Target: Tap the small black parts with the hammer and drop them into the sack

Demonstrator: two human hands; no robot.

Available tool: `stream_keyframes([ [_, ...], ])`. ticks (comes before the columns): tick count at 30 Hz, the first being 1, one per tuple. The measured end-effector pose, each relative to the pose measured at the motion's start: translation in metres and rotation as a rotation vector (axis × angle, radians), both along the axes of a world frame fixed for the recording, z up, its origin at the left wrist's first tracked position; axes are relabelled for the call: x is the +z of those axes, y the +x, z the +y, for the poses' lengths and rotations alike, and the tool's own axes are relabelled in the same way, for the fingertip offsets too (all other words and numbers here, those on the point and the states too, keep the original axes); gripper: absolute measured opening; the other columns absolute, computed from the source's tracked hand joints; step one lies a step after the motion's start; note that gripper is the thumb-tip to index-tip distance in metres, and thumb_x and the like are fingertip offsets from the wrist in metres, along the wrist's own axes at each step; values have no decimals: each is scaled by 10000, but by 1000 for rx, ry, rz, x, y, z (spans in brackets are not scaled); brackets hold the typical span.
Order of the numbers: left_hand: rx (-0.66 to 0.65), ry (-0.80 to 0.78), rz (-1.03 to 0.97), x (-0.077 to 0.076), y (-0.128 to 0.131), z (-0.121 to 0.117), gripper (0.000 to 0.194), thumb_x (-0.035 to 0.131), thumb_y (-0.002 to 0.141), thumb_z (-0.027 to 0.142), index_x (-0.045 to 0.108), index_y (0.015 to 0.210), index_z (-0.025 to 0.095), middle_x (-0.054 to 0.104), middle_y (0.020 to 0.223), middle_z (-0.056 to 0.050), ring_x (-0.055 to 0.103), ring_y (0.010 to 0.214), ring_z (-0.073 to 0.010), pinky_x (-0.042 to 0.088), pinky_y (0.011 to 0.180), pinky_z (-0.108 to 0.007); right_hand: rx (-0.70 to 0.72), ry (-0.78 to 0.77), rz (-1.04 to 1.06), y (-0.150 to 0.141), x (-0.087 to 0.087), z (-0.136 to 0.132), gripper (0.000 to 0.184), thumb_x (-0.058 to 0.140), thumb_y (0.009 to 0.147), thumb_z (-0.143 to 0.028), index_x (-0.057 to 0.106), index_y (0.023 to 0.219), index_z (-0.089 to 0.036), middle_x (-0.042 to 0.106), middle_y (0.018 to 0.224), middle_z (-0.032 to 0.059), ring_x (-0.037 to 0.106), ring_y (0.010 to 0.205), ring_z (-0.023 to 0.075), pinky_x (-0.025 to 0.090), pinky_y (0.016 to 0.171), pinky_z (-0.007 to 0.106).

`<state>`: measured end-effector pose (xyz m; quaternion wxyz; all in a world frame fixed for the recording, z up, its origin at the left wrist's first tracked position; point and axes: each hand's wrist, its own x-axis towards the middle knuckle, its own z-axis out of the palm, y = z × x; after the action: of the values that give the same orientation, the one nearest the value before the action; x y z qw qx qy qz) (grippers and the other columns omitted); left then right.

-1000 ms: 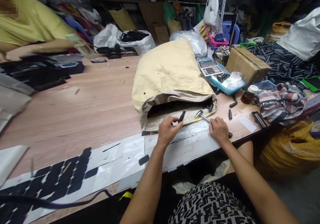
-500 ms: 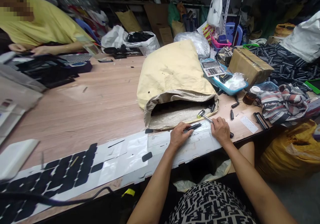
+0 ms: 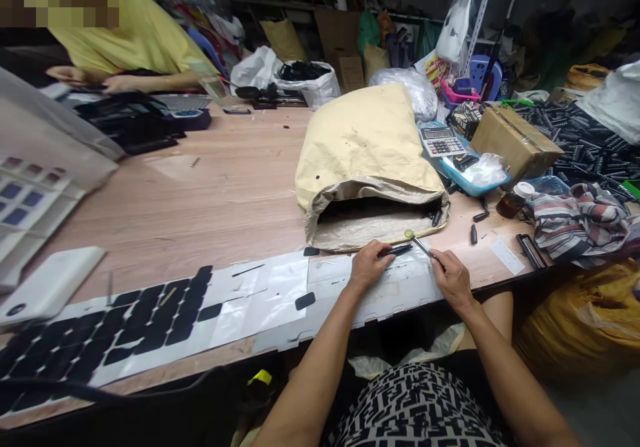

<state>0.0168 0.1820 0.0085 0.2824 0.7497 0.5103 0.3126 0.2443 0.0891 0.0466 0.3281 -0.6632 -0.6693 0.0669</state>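
My left hand (image 3: 369, 264) is closed on a slim black part (image 3: 399, 250) that lies low over the white sheet at the table's front edge. In my right hand (image 3: 453, 276) is a small hammer (image 3: 419, 242) with a metal shaft and a yellow-green head. The hammer's head is just beyond the black part's right end; whether they touch I cannot tell. Right behind both hands lies a cream sack (image 3: 367, 140), its mouth facing me. Its inside is dark, with some black parts showing at the right corner of the opening.
To the right are a blue tray (image 3: 475, 182) with a calculator (image 3: 441, 142), a cardboard box (image 3: 517, 142), a brown bottle (image 3: 514, 200) and a striped cloth (image 3: 580, 224). Black pads (image 3: 175, 307) cover the sheet at left. Across the table, a person in yellow (image 3: 150, 37) works.
The view has swung left, so things appear further right. The hammer has turned slightly in my right hand and its head is lower against the sack's mouth. My left hand keeps the black part.
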Motion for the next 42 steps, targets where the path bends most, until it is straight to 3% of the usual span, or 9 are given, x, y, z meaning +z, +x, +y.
stream_keyframes([
  [7,9,-19,-10,0,0,-1,193,669,842,325,734,1009,254,677,932,-12,633,836,-178,477,738,-282,112,6,132,-16,6,-14,306,468,997,-303,682,1206,-236,718,1084,62,677,1002,182,533,918,301],
  [12,-1,-22,9,4,0,-1,195,649,857,293,748,1024,269,656,888,-6,621,838,-173,463,740,-279,168,19,53,-22,5,-15,313,446,1011,-285,682,1209,-232,718,1026,53,679,970,167,540,881,279],
  [27,30,-32,0,3,1,-1,177,658,849,304,758,990,267,673,912,-10,633,849,-179,466,723,-280,107,-1,-34,-8,5,-15,317,443,1002,-285,683,1206,-249,712,1017,54,676,951,176,537,849,271],
  [33,23,-32,20,3,1,0,180,657,848,323,753,988,262,679,923,-10,636,854,-181,466,734,-286,-17,48,-106,3,3,8,322,443,993,-269,679,1208,-232,695,987,54,645,935,178,487,833,268],
  [42,-4,-26,67,4,0,0,231,533,945,362,727,998,248,666,960,-22,635,940,-193,449,785,-289,-135,30,-461,10,-14,41,272,484,966,-224,693,1139,-213,630,930,74,497,861,214,352,768,303],
])
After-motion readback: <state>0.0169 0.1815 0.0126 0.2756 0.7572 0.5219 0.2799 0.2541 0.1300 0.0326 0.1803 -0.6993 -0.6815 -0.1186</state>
